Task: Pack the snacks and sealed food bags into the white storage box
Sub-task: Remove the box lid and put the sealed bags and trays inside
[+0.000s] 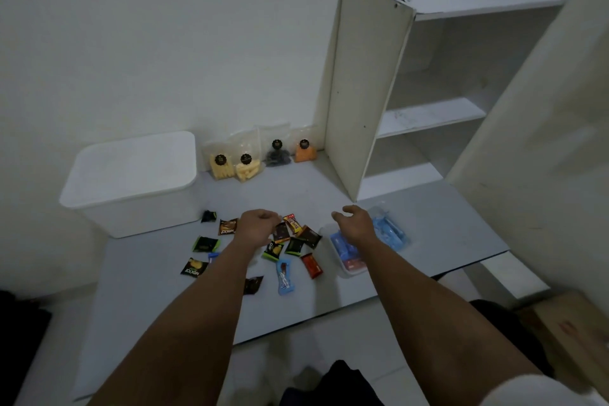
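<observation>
The white storage box (131,181) stands at the back left of the grey board with its lid on. Several small snack packets (296,241) lie scattered in the middle. My left hand (258,222) hovers over them with fingers loosely curled, holding nothing I can see. My right hand (354,222) is spread above a clear tray of blue-wrapped snacks (346,255). Several sealed food bags (260,155) lean against the back wall, with yellow, dark and orange contents.
A white open shelf unit (428,92) stands on the right, its side panel next to the orange bag. A clear bag of blue items (392,231) lies right of the tray. The grey board (445,227) rests on the floor; its front edge is near my knees.
</observation>
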Tool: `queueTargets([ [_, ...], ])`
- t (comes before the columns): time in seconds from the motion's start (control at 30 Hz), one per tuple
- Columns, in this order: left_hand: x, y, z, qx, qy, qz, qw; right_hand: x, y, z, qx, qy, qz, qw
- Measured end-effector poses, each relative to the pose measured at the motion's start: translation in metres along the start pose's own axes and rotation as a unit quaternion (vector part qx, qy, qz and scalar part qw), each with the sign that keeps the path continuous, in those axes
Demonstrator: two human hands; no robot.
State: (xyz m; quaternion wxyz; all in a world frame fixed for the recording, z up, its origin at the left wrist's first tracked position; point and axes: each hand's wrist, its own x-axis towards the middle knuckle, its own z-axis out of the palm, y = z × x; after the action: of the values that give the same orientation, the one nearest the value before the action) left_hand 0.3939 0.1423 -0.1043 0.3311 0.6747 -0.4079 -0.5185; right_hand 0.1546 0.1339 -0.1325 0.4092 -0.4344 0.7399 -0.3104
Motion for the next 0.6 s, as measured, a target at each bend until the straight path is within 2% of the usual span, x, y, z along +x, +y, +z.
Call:
queueTargets([
  [0.2, 0.013, -0.005, 0.045, 0.019, -0.016, -0.038, 0.999, 0.021, 0.023, -0.032, -0.030, 0.009, 0.013, 0.999],
  [0.4, 0.026, -0.022, 0.121, 0.017, -0.079, -0.103, 0.991, 0.053, 0.055, -0.084, -0.107, 0.023, -0.004, 0.994],
  [0.47, 0.033, -0.032, 0.146, 0.035, -0.070, -0.122, 0.989, 0.071, 0.068, -0.100, -0.128, 0.011, -0.010, 0.992],
  [0.6, 0.046, -0.058, 0.184, 0.062, -0.004, -0.148, 0.987, 0.107, 0.089, -0.124, -0.156, -0.012, -0.006, 0.988],
])
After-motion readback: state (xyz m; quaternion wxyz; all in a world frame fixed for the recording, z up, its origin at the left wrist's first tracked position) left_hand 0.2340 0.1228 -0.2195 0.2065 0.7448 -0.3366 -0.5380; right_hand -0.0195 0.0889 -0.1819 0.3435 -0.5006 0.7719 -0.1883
